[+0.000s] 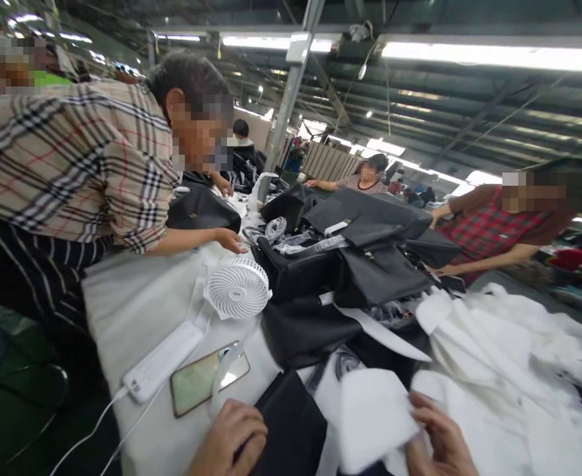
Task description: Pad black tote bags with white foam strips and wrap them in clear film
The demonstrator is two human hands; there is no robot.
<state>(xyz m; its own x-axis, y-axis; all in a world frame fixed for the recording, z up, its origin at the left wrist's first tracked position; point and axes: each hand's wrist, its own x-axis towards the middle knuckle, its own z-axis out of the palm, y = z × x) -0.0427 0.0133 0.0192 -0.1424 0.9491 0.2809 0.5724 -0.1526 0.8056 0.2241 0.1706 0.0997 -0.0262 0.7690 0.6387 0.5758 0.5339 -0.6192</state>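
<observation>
At the bottom of the head view, my left hand (234, 439) is curled at the left edge of a black bag (293, 420), apparently gripping it. My right hand (442, 439) pinches the right edge of a white padding sheet (373, 416) with rounded corners. The sheet stands over the right side of the black bag. Just above my left hand, a clear plastic strip (226, 370) lies across a phone (196, 383). Beyond the sheet, more black bags (301, 327) are piled up, with plastic-wrapped straps among them.
A white fan (239, 291) and a white power strip (162, 360) with cables sit on the table (137, 297). White sheets (499, 350) are heaped at the right. One co-worker (97, 158) leans in from the left; another (494, 231) handles bags at the right. Someone else stands behind the pile.
</observation>
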